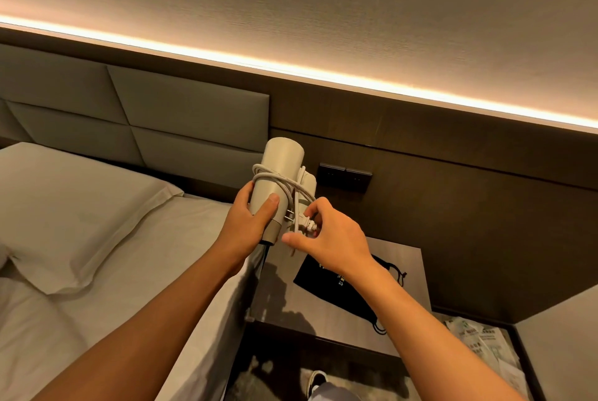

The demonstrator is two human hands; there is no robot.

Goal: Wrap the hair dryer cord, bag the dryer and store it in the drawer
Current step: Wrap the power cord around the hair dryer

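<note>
A cream hair dryer [281,163] is held upright in the air above the nightstand. My left hand [249,222] grips its lower barrel, thumb across the front. Its pale cord [275,178] is looped a few turns around the barrel and folded handle. My right hand [326,232] pinches the cord at the plug [305,224], whose two prongs point left toward the dryer. A black drawstring bag [351,292] lies flat on the nightstand [411,271] below my right wrist. No drawer front is clearly visible.
A bed with a white pillow [74,216] fills the left. A padded headboard [181,115] and a dark wall panel with switches [344,178] stand behind. Papers [479,345] lie low at the right. A shoe [315,381] shows on the floor.
</note>
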